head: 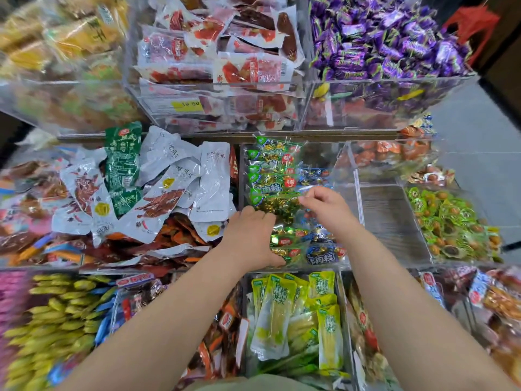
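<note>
Both my hands reach into a clear plastic bin (pixel 355 176) of small green and blue snack packets. Several green packets (pixel 270 176) stand stacked in a neat row at the bin's back left. My right hand (pixel 327 207) pinches the edge of the nearest green packet (pixel 277 201) in that row. My left hand (pixel 253 235) lies over loose green packets (pixel 284 244) at the front, fingers curled down on them; whether it grips one is hidden. Blue packets (pixel 321 256) lie at the front right.
Clear bins surround it: white and green pouches (pixel 169 179) to the left, an empty-looking compartment (pixel 392 218) and green round snacks (pixel 451 221) to the right, yellow-green pouches (pixel 296 314) below, red packets (pixel 225 66) and purple candies (pixel 380 38) above. Grey floor (pixel 479 136) lies at right.
</note>
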Demonstrator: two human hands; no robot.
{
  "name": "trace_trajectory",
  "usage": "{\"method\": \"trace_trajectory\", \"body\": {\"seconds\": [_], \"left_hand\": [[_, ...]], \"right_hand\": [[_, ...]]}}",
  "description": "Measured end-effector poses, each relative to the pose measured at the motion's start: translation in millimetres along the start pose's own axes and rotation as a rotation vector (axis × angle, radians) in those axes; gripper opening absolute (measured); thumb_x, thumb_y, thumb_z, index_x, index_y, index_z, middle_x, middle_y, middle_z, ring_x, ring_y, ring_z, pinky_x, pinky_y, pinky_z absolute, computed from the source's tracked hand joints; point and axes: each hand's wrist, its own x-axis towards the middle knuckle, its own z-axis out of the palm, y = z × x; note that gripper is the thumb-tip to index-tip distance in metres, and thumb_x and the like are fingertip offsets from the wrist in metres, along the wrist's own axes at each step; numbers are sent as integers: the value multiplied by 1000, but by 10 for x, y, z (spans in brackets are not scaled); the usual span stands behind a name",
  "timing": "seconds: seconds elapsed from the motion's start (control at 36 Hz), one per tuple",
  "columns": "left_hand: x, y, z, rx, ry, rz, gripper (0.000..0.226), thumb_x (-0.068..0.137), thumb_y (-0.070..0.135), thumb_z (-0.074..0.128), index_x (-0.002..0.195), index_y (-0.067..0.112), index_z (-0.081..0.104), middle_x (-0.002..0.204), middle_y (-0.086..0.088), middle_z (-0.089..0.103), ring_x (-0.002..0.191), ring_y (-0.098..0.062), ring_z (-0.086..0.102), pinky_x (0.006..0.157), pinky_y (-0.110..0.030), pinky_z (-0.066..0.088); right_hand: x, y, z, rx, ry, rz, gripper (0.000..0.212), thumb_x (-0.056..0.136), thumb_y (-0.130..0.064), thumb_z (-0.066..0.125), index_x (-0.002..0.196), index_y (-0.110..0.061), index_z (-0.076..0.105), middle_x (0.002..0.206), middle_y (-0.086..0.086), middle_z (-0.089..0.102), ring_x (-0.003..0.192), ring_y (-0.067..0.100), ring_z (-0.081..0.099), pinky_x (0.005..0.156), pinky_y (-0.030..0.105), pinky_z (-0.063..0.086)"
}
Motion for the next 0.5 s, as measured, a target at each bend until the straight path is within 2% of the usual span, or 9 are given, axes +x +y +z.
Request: {"method": "trace_trajectory", "body": {"seconds": [0.08, 0.14, 0.19, 0.28, 0.33, 0.39, 0.44, 0.47, 0.5], "left_hand": [[-10, -12, 6, -7, -7, -2, 72, 64, 71, 65, 113, 20, 50, 107, 1, 56, 102, -22, 43, 75, -33, 28], [-13, -15, 5, -19, -20, -5, 75, 65, 70, 65, 118, 20, 49, 112, 1, 56, 105, -22, 44, 77, -34, 31], [-19, -11, -1, -30, -25, -6, 77, 66, 70, 66, 121, 19, 49, 114, 0, 56, 107, -22, 46, 81, -34, 35], [-25, 12, -12, -27, -13, -3, 73, 66, 68, 67, 117, 18, 49, 112, -1, 56, 106, -22, 47, 78, -33, 33], [-27, 29, -24, -18, -5, 7, 67, 67, 65, 69, 108, 18, 48, 108, -1, 54, 101, -20, 44, 75, -32, 29], [-30, 47, -45, -12, 5, 31, 60, 68, 62, 69, 101, 19, 44, 104, -1, 52, 91, -18, 38, 73, -31, 27], [-32, 61, -71, -4, 6, 53, 58, 69, 58, 69, 103, 18, 46, 103, -1, 54, 87, -18, 40, 72, -30, 28], [-29, 63, -83, 3, 5, 57, 58, 69, 58, 69, 104, 18, 46, 103, 0, 56, 88, -19, 45, 72, -31, 29], [-30, 65, -99, 8, 5, 58, 57, 69, 58, 69, 102, 19, 45, 102, 1, 57, 86, -19, 47, 71, -31, 29]], "right_hand": [[-91, -138, -80, -111, 141, -166, 37, 86, -3, 58, 56, -19, 44, 66, -8, 52, 58, -4, 47, 60, 15, 42], [-179, -236, -215, -143, 361, -280, 35, 83, 0, 53, 55, -21, 48, 73, -8, 55, 65, -11, 48, 66, 17, 40], [-240, -314, -350, -207, 579, -365, 22, 78, -1, 50, 57, -9, 53, 80, -1, 54, 74, -15, 46, 74, 12, 37], [-280, -320, -394, -298, 712, -352, 20, 77, -5, 51, 57, -2, 50, 94, 4, 47, 75, -6, 41, 72, -2, 27], [-242, -256, -299, -347, 635, -279, 28, 80, -7, 55, 54, -11, 46, 91, -1, 43, 74, -4, 41, 70, -1, 27], [-149, -174, -167, -399, 360, -134, 32, 83, -14, 63, 56, -18, 47, 80, -6, 46, 80, 5, 53, 78, 16, 37], [-67, -99, -65, -271, 51, 28, 25, 82, -25, 70, 66, -18, 53, 73, -4, 55, 77, 16, 63, 80, 36, 51], [-27, -69, -46, -176, -38, 96, 20, 82, -29, 71, 74, -18, 55, 77, -4, 59, 76, 14, 65, 82, 39, 54], [18, -40, -47, -113, -81, 140, 16, 82, -28, 70, 82, -20, 57, 87, -3, 61, 76, 11, 66, 81, 35, 56]]}}
